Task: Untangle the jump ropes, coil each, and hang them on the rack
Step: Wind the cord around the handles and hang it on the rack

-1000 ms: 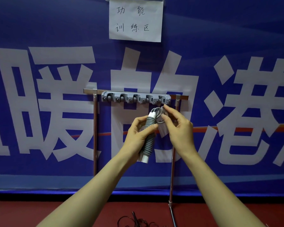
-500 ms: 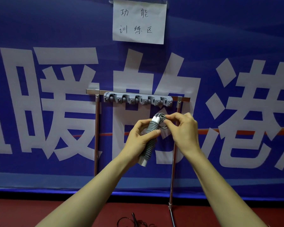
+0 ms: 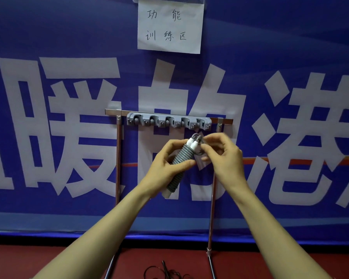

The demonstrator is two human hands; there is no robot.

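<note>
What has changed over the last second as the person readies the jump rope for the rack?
The right hand, whose fingers stretched up toward the rack a second ago, has drawn them down and curled them around the cord loops beside the handle tops. The left hand keeps gripping the grey handles; the rack and the dark rope on the floor are unchanged.

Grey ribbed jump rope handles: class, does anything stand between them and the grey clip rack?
Nothing visible does. The grey ribbed jump rope handles, gripped in the left hand, sit just below the grey clip rack, the gap open.
</note>
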